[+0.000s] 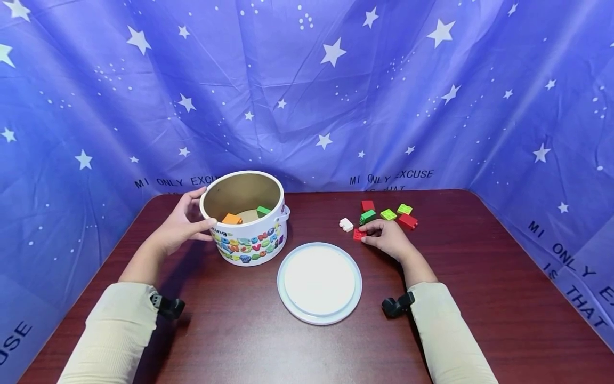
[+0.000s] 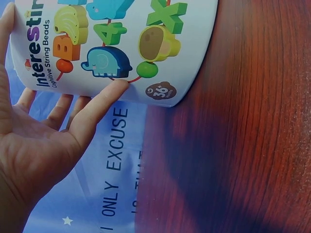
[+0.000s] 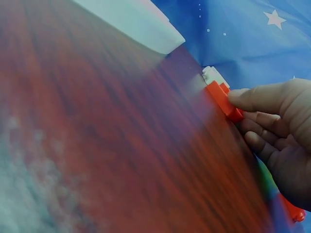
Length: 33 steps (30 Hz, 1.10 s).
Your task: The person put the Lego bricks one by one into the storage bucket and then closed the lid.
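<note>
My left hand [image 1: 182,224] rests against the left side of a white round tub [image 1: 249,250] printed with colourful letters, its fingers spread along the wall. In the left wrist view, the fingertip of the left hand [image 2: 48,141] touches the tub's printed side [image 2: 116,48]. Inside the tub lie an orange block [image 1: 232,219] and a green block [image 1: 263,212]. My right hand [image 1: 389,239] pinches a red toy brick [image 1: 358,234] between thumb and finger. The same red brick [image 3: 222,99] appears in the right wrist view, beside a white brick [image 3: 214,76].
A round white lid [image 1: 319,280] lies on the dark wooden table right of the tub. Near the right hand are a white piece [image 1: 346,224], a green brick [image 1: 368,216], red bricks [image 1: 408,222] and lime bricks [image 1: 388,214]. A blue star-patterned curtain [image 1: 307,106] surrounds the table.
</note>
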Motion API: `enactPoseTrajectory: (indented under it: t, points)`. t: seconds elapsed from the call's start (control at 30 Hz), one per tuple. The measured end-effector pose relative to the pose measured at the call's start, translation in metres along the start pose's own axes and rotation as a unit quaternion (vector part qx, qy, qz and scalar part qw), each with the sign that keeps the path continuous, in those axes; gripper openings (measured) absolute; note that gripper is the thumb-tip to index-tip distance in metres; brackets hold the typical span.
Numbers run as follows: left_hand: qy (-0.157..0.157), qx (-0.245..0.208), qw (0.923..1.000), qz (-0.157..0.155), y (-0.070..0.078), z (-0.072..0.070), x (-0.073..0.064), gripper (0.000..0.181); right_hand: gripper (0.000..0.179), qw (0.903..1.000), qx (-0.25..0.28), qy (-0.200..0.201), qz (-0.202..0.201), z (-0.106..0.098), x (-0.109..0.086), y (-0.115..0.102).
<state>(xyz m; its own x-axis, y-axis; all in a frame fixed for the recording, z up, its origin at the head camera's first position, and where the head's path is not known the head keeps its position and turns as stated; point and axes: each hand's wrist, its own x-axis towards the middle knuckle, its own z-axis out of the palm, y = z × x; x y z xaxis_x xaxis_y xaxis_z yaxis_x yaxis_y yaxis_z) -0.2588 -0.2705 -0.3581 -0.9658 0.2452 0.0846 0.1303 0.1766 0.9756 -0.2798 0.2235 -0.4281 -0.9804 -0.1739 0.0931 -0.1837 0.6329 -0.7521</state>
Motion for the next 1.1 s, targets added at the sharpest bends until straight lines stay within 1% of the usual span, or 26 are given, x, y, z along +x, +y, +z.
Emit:
enactPoseTrajectory:
  t: [0.1, 0.23, 0.43, 0.67, 0.77, 0.9, 1.0, 1.1]
  points:
    - [0.001, 0.001, 1.0, 0.001, 0.0, 0.001, 0.0, 0.084, 0.029, 1.0, -0.003, -0.001, -0.002, 0.0, -0.001, -0.001]
    - [0.001, 0.002, 1.0, 0.002, -0.001, 0.001, 0.0, 0.084, 0.025, 0.9999, -0.012, 0.006, -0.002, 0.001, -0.001, -0.001]
    - [0.0, 0.003, 1.0, -0.002, 0.0, 0.002, 0.0, 0.084, 0.023, 0.9998, -0.009, 0.015, 0.003, 0.0, -0.003, -0.001]
    - [0.001, 0.001, 1.0, -0.007, 0.002, 0.001, -0.001, 0.085, 0.026, 0.9992, 0.023, 0.032, 0.001, -0.002, -0.001, -0.005]
    - [0.001, 0.003, 1.0, -0.007, 0.002, 0.001, -0.002, 0.085, 0.028, 0.9979, 0.046, 0.046, -0.007, -0.004, -0.001, -0.008]
    - [0.0, 0.001, 1.0, -0.006, 0.001, 0.001, -0.002, 0.085, 0.028, 0.9963, 0.057, 0.061, -0.023, -0.006, -0.001, -0.012]
    - [0.001, 0.0, 1.0, -0.006, 0.001, 0.001, -0.001, 0.085, 0.027, 0.9953, 0.063, 0.067, -0.031, -0.008, -0.002, -0.014]
    - [0.001, 0.0, 1.0, -0.006, 0.002, 0.001, -0.001, 0.085, 0.027, 0.994, 0.08, 0.067, -0.033, -0.009, -0.003, -0.017]
